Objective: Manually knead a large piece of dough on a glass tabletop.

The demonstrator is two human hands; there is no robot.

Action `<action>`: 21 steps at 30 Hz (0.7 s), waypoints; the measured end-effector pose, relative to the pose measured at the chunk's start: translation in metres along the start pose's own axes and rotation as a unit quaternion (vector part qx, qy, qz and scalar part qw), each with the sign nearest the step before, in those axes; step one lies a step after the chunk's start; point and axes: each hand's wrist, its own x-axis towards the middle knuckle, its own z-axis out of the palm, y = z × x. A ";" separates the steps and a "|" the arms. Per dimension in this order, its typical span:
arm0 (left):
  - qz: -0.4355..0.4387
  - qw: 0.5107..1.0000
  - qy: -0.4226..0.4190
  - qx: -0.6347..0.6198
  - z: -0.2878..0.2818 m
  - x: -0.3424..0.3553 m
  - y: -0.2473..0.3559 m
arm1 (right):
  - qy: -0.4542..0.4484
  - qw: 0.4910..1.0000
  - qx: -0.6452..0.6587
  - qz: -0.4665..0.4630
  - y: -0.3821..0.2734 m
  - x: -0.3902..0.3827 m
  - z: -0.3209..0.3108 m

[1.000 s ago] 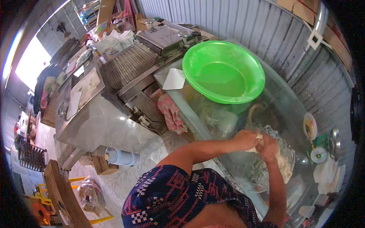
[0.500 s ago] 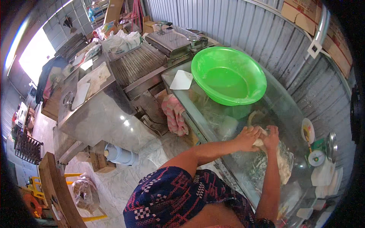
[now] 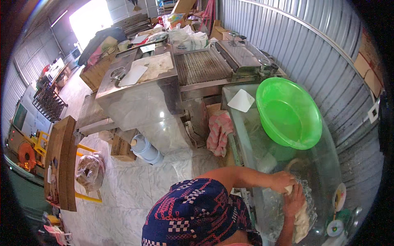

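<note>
The view has turned left, but the left hand still grips the end of the dough, and the right hand covers it, grip unclear. So the handling continues, on the counter.

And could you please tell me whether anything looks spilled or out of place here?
Nothing stands out as spilled or damaged: the pale dough lies amid crumpled clear plastic. Perhaps the pink cloth, bunched beside the table, looks untidy.
</note>
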 end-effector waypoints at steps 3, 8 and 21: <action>-0.055 0.990 -0.008 -0.127 -0.002 0.020 -0.001 | 0.078 0.994 0.060 -0.043 0.034 0.006 0.015; -0.230 0.951 0.015 -0.206 0.001 0.060 -0.026 | -0.038 0.983 0.124 0.132 0.054 0.056 0.012; -0.029 0.998 0.020 0.046 -0.021 0.052 -0.001 | 0.077 0.919 0.179 0.343 0.065 0.074 0.016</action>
